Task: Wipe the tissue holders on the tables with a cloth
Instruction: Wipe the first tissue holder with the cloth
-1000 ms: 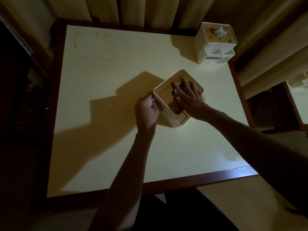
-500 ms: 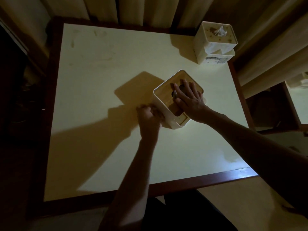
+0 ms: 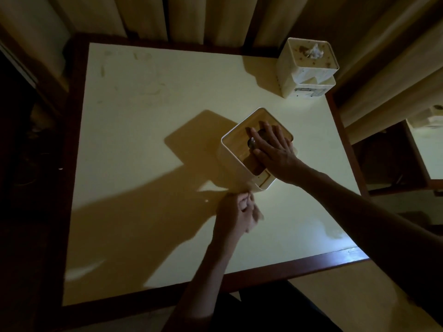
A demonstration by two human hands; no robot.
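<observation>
A person leans over a cream-topped desk (image 3: 148, 130) with a dark wooden edge, both bare forearms reaching in from the near side. The right hand (image 3: 275, 153) lies flat on top of a white, square tissue holder (image 3: 236, 161) near the middle of the desk, fingers straight and spread, pressing down on its wood-coloured top. The holder sits turned at an angle, one corner pointing toward the person.

The left hand (image 3: 233, 213) is just in front of that near corner, apart from the holder by a narrow gap. Its fingers are curled into a closed grip around a small pale cloth (image 3: 256, 212), a bit of which sticks out on the right side of the fist. The light is dim and the hand slightly blurred, so whether the cloth touches the desk is hard to say.

At the far right corner of the desk stands a second tissue holder (image 3: 306, 68), white, with a tuft of tissue (image 3: 315, 52) poking up through its speckled top. Pale curtains (image 3: 143, 17) hang behind the desk. Another desk's corner (image 3: 426, 149) shows at the right edge.
</observation>
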